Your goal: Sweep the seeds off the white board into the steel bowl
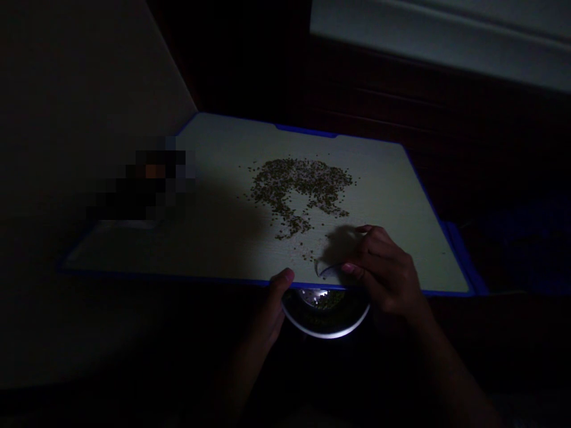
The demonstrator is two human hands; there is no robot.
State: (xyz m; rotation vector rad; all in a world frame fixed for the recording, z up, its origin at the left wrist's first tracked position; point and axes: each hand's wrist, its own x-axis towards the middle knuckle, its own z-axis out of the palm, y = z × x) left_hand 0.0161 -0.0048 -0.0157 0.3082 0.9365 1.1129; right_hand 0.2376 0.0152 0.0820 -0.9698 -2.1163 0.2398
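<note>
Small greenish-brown seeds or beans (303, 181) lie scattered over a pale tabletop (214, 238) with a blue rim. A shiny metal bowl (330, 334) sits just under the near edge, with more of the grains inside. My left hand (272, 309) grips the bowl's left side, its thumb resting on the table edge and its other fingers mostly hidden. Above the bowl's right side, my right hand (388, 267) is closed in a pinch on a thin, curved, pale-edged piece (325, 270), which touches the tabletop by a few stray grains. Its exact kind is too dark to make out.
A blurred-out dark object (138, 184) stands on the table's left end. A pale wall or panel (89, 89) rises at the left, and a light ledge (437, 41) crosses the upper right. Something blue (464, 255) is beside the right edge. The surroundings are very dark.
</note>
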